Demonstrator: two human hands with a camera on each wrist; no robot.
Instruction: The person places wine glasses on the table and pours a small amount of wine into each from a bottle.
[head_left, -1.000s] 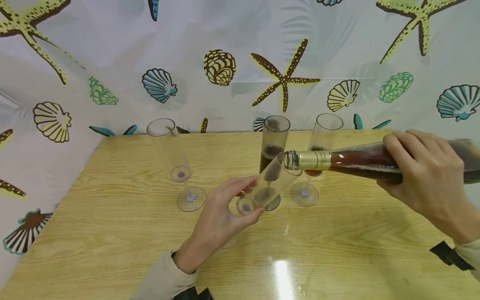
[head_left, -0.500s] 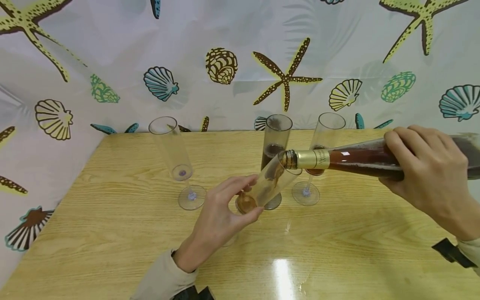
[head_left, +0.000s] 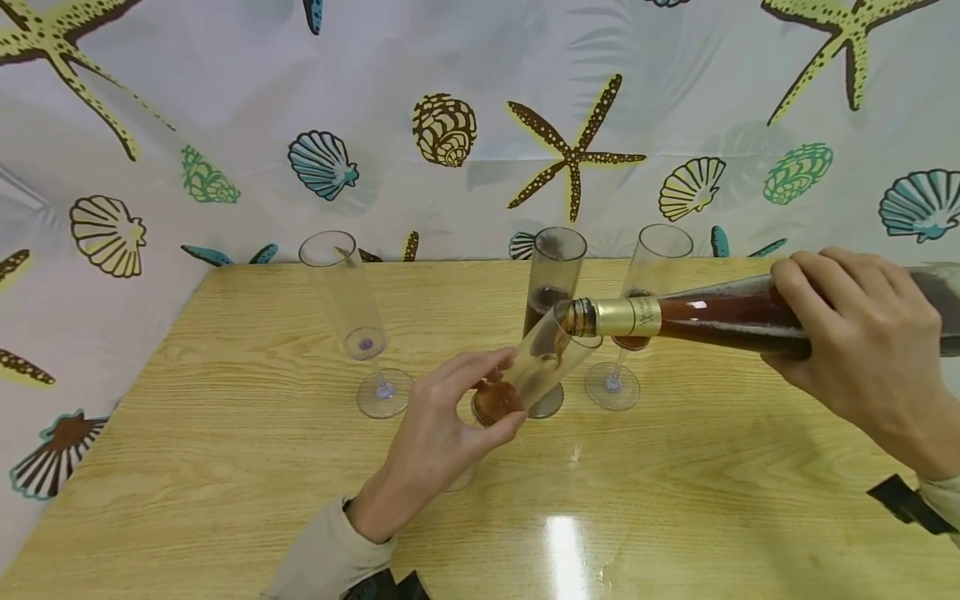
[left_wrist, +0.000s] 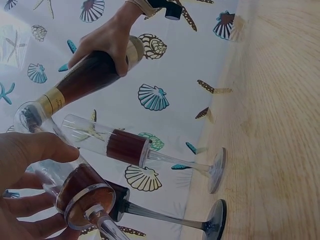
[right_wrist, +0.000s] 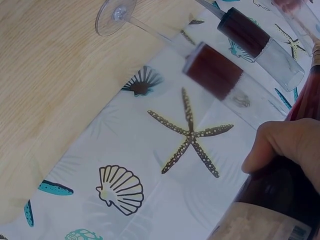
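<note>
My left hand grips a clear champagne flute by the lower part of its bowl, tilted with its mouth to the upper right. Reddish-brown drink gathers in its bottom, and a thin stream runs down inside. My right hand holds a wine bottle round its body, almost level. The gold-collared neck lies at the flute's rim. In the left wrist view, dark drink shows in the held flute above its stem. The right wrist view shows the bottle's pale label below my thumb.
A grey-tinted flute and a clear flute, both part filled with dark drink, stand just behind the held one. Another clear flute without drink stands to the left. A patterned cloth hangs behind the wooden table.
Drink has begun flowing from the bottle into the held flute, and its level in the bottom has risen. Both hands stay nearly in place, the bottle tilting very slightly more.
</note>
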